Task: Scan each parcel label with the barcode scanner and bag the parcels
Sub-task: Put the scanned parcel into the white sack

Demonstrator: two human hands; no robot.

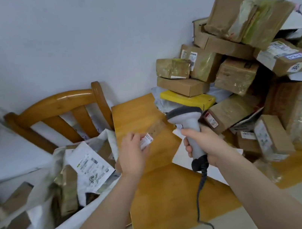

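Observation:
My right hand (204,143) grips the handle of a grey barcode scanner (185,116), head up, its dark cable hanging off the table's front. My left hand (132,151) holds a small brown parcel (155,131) with a white barcode label, blurred by motion, just left of the scanner head. A large pile of brown cardboard parcels (238,72) fills the right of the wooden table (158,188). A white sack (46,194) on the left holds several parcels, one white mailer (90,165) with its label on top.
A wooden chair (61,116) stands behind the sack, against the pale wall. A yellow parcel (189,98) lies in the pile just behind the scanner. White mailers lie on the table under my right hand. Tiled floor shows at the bottom right.

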